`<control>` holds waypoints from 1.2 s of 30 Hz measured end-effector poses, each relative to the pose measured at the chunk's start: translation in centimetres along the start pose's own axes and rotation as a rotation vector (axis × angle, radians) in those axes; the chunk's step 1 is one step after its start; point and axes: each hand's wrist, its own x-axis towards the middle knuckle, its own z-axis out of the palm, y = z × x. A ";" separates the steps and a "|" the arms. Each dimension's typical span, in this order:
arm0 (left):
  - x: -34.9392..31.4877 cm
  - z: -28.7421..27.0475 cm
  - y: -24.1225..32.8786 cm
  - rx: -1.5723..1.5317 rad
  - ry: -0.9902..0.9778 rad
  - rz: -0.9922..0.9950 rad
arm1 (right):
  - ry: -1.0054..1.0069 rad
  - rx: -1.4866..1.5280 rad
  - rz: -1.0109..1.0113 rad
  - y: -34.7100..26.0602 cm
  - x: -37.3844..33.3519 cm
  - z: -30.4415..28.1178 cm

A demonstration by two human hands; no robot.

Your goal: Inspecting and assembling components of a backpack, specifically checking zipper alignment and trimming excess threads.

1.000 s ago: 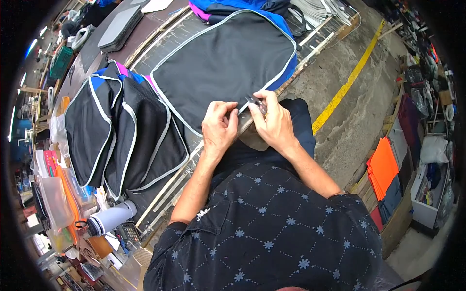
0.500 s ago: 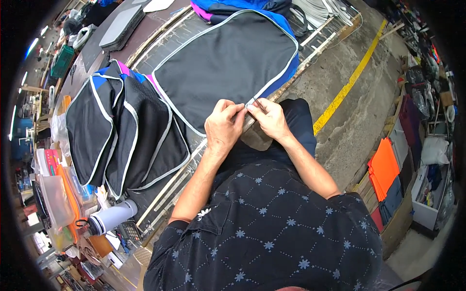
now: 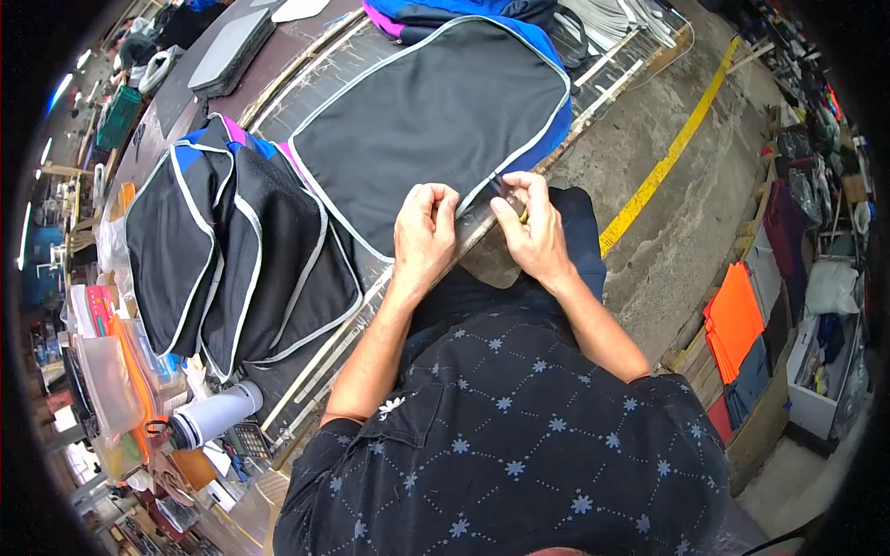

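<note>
Black cloth panel [image 3: 436, 125] with pale gray edging lies flat on the table [image 3: 315, 88], directly in front of the person. Its near corner points at the hands; blue cloth [image 3: 553, 141] shows under its right edge.

Left hand [image 3: 425, 239]: palm in, fingers curled, thumb tip close to the index finger, just off the panel's near edge. Can't tell if anything is pinched there; nothing visible sticks out.

Right hand [image 3: 538, 236]: gripping a small dark tool [image 3: 496, 185] between thumb and fingers, tip at the panel's edging. A bit of yellow shows by the palm. Mostly hidden, so can't tell exactly what kind of tool. Whether the tip touches the edging, can't tell either. Hands are apart, a gap between them.

Left of the panel: a heap of black cloth pieces [image 3: 269, 269], same pale edging, blue and pink patches near the top, folded loosely upright.

Near that heap, toward the person: gray-blue bottle [image 3: 218, 414] on its side, calculator [image 3: 248, 440] just beside it, clear plastic box [image 3: 107, 385] further left.

Far side: stack of gray flat pieces [image 3: 227, 56] at upper left, bundle of white strips [image 3: 616, 23] at upper right.

Floor on the right has a yellow line [image 3: 667, 162]; beyond it, orange sheets [image 3: 732, 320].
</note>
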 end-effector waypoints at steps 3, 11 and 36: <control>-0.1 0.1 0.0 0.008 0.009 0.016 | -0.090 -0.291 -0.029 -3.1 0.0 -1.1; -0.7 0.3 1.1 0.035 0.007 0.080 | -0.066 -0.432 -0.186 -3.0 0.0 -0.1; -0.7 -0.1 0.6 -0.013 0.096 0.144 | -0.162 0.249 0.237 3.8 0.7 2.0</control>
